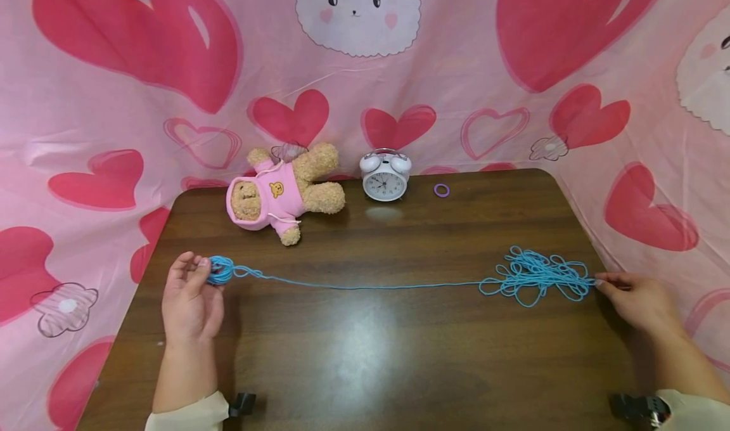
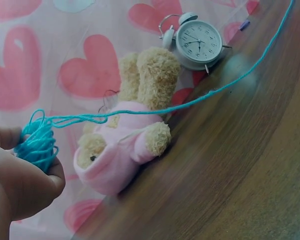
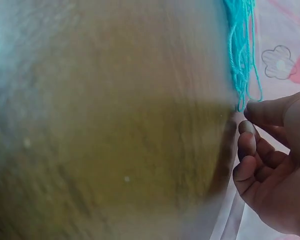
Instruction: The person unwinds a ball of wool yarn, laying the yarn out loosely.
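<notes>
At the table's left side, my left hand [image 1: 192, 298] grips a small wound ball of blue yarn [image 1: 219, 270] between thumb and fingers, raised in front of the teddy bear in the left wrist view. From the ball a single strand [image 1: 365, 288] runs rightward across the table to a loose, tangled heap of the same yarn [image 1: 538, 276]. My right hand [image 1: 644, 301] is at the right table edge, thumb and forefinger pinching the heap's outer end. In the right wrist view that hand's fingertips [image 3: 250, 109] meet at the lowest yarn loops [image 3: 241, 75], other fingers curled.
A teddy bear in a pink hoodie [image 1: 285, 193] lies on its back at the back left. Right of it stand a white twin-bell alarm clock [image 1: 385, 180] and a purple ring [image 1: 441, 191]. Pink heart-patterned cloth [image 1: 456, 70] hangs around the wooden table [image 1: 433, 361].
</notes>
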Motion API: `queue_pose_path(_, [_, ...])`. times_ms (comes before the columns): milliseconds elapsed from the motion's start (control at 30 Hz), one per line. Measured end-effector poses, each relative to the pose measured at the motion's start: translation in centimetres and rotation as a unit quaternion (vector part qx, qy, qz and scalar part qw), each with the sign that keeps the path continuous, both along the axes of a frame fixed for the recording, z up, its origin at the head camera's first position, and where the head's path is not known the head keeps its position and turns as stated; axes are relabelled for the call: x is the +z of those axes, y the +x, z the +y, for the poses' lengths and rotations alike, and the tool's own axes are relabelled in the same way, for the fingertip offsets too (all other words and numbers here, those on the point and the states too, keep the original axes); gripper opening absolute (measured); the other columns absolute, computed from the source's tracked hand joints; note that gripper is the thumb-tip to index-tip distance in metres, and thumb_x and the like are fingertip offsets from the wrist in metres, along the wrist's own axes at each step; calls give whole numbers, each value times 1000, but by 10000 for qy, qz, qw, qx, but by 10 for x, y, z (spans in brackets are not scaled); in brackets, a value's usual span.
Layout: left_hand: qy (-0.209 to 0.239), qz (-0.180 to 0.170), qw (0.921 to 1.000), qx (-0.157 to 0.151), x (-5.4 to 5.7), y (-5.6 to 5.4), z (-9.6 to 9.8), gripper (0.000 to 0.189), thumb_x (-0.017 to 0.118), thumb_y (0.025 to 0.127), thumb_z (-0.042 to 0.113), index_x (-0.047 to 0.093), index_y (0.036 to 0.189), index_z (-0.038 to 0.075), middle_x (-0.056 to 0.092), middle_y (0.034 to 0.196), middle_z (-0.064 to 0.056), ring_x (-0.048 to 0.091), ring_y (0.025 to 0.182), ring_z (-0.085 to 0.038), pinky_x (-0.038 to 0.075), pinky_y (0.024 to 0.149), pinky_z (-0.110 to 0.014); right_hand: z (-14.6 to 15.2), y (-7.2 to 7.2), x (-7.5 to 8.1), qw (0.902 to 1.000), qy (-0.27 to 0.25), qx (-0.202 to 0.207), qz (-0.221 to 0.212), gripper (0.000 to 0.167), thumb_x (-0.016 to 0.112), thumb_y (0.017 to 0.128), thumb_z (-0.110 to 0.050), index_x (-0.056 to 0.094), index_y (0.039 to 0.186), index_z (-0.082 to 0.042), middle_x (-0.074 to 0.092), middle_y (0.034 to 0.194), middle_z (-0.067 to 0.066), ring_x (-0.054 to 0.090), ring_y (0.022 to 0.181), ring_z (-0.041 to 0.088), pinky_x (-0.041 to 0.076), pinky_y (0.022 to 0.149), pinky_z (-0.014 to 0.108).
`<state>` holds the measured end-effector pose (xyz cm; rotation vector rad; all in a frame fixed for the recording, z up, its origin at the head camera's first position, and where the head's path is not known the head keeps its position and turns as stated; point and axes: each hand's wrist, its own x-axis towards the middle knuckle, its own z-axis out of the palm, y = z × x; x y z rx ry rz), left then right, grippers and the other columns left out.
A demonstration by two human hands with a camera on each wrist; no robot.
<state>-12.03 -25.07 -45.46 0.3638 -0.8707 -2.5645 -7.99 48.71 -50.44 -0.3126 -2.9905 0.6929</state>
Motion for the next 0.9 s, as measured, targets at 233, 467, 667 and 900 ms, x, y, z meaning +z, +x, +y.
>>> queue_pose_path(233, [-6,-72,10000,-57,2,0,3,30,62,95,-15,52,118,2,50,102,-8,58,89,-20,52,67,-29,2,5,3,9998,68,-191,43,30,64,101,-19,72,113,8,69,108,34,64,93,46,40,64,35])
queue_pose_path(467, [-22,-77,9999,-134,6,-1,6,29,58,97,-14,50,119,2,49,103,-8,57,91,-19,51,69,-30,-5,5,7,9997,-34,-71,233,32,67,100,-24,74,112,5,73,102,29,56,75,-6,41,60,29])
queue_pose_path(667, [-79,-85,9998,-171,10,0,8,27,57,98,-14,51,118,3,48,103,-7,56,91,-19,50,69,-29,-34,-5,15,9988,-256,141,403,31,67,101,-26,75,113,2,76,94,21,41,71,-22,41,58,21])
queue_pose_path(900, [-76,12,9997,-213,13,0,9,27,58,97,-13,52,117,3,51,100,-7,56,91,-18,49,67,-28,-76,-22,25,9969,-416,193,646,32,70,100,-28,76,116,-2,76,96,20,48,71,-12,42,57,21])
